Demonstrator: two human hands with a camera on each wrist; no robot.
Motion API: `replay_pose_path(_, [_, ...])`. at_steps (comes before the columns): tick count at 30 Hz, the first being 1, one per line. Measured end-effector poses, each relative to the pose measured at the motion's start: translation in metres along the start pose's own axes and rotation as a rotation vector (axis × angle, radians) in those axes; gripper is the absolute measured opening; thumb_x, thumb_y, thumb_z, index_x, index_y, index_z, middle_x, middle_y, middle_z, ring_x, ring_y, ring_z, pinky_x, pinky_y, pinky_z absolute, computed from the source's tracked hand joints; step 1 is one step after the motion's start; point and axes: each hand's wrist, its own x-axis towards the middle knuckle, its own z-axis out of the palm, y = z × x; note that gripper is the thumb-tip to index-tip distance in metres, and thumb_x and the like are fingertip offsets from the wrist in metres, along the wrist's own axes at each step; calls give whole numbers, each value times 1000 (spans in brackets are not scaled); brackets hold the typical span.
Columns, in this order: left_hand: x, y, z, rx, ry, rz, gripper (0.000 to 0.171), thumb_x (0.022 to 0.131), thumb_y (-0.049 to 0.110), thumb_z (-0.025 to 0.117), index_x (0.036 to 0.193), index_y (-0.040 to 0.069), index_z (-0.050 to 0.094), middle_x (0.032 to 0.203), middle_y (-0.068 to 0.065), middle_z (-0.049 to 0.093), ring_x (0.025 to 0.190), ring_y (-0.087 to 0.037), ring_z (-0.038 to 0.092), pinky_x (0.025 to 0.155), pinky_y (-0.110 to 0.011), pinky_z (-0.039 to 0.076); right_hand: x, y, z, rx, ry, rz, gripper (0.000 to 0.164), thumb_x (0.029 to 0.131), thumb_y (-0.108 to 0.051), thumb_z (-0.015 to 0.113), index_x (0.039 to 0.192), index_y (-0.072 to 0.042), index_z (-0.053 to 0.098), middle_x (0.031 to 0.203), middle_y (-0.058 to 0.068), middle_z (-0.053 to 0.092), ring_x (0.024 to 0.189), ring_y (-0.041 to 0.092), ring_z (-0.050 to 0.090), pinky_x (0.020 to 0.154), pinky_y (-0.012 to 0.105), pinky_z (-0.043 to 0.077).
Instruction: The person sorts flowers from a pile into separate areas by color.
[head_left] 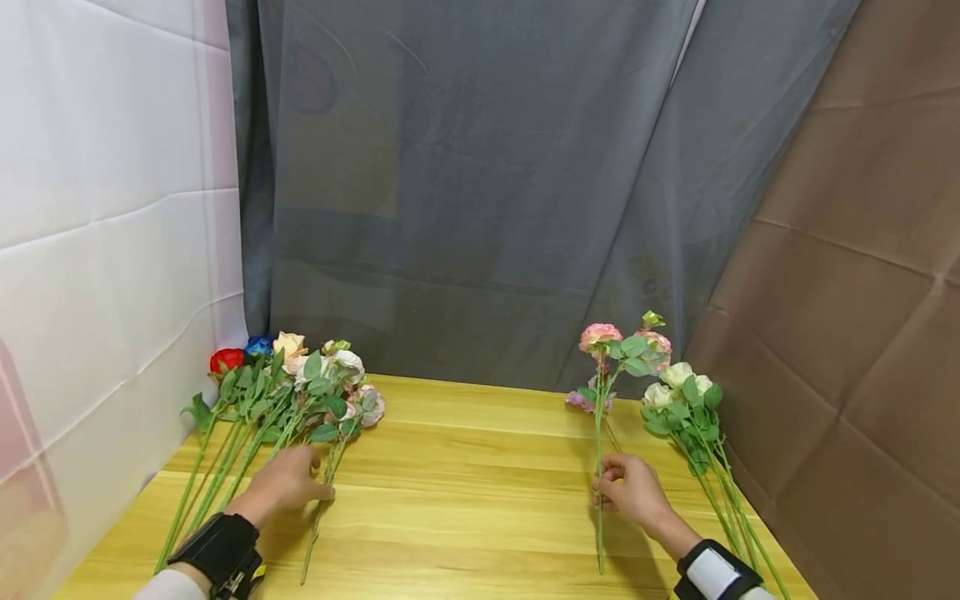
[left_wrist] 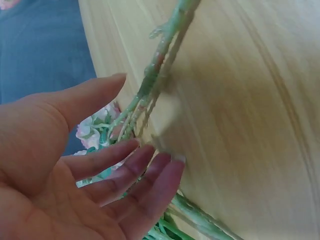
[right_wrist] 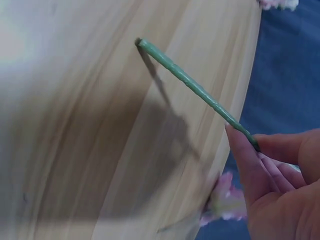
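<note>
Between thumb and fingertips, my right hand (head_left: 633, 492) pinches the green stem (right_wrist: 187, 82) of a pink artificial flower (head_left: 600, 336) with leaves. This flower stands nearly upright, blooms towards the back, and its cut stem end sticks out past the fingers in the right wrist view. On the left, my left hand (head_left: 288, 479) is beside the stem (left_wrist: 162, 55) of a white-and-pink flower (head_left: 369, 406) lying at the inner edge of a bunch. Its thumb and fingers are apart on either side of that stem, not gripping it.
Left of my left hand lie a red rose (head_left: 227, 360), a blue rose (head_left: 259, 346) and a peach rose (head_left: 289, 343). White flowers (head_left: 658, 395) lie at the right, with a purple flower (head_left: 579, 402) behind the held stem. Cloth walls border the wooden table (head_left: 465, 492).
</note>
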Motion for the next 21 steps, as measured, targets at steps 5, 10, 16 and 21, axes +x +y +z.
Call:
replay_pose_path(5, [1,7,4,-44,12,-8,33,75,13,88,81,1,57,72,-4,46,63,-20,44,58,-32,35,7,12,-11,-80,-32,14,6,92,7,65,95,7,60,70,8,54,59,24,63,54,38,58])
replay_pose_path(10, [4,15,6,-81,5,-36,41,74,-4,77,111,-15,63,62,-4,47,50,-16,41,50,-27,34,11,24,-15,-115,-102,16,11,90,9,63,81,4,58,61,5,53,56,22,61,52,36,55])
replay_pose_path(16, [14,24,3,-169,-108,-151,69,78,-14,70,140,-21,40,96,-29,63,50,-20,58,47,-28,48,11,38,-11,-172,-145,13,7,87,9,64,94,9,63,72,11,65,58,24,65,49,35,55])
replay_pose_path(21, [20,23,1,-251,-168,-250,75,81,-17,70,145,-22,31,88,-28,63,53,-22,65,53,-31,57,15,40,-6,-303,-85,10,11,84,6,70,95,4,67,73,7,62,51,19,56,48,31,48])
